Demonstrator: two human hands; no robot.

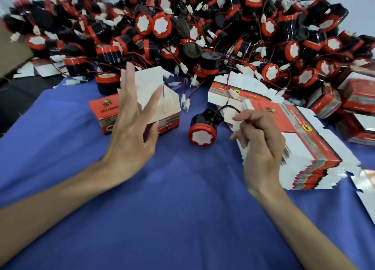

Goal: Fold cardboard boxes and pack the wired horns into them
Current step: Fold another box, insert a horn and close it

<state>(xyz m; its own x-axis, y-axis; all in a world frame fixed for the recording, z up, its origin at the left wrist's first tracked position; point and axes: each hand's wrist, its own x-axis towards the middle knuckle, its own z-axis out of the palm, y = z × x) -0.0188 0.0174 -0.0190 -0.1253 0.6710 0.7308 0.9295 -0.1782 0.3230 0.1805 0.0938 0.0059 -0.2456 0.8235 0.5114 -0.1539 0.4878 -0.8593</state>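
Tabletop (pixel 182 219) covered in blue cloth. Landmark: lone black wired horn with red rim (pixel 202 132), lying mid-cloth. Left of it: open red-and-white cardboard box (pixel 162 109), flaps up. Right of it: stack of flat red-and-white box blanks (pixel 308 148). Behind it: large heap of matching horns (pixel 182 30). Far right: closed red boxes (pixel 357 99).

Reading "ST" on the red top of the folded box (pixel 103 105) and again on the uppermost sheet of the flat box stack (pixel 288 117), finding a black animal emblem on a yellow disc on both, failing to make out the blurred smaller print.
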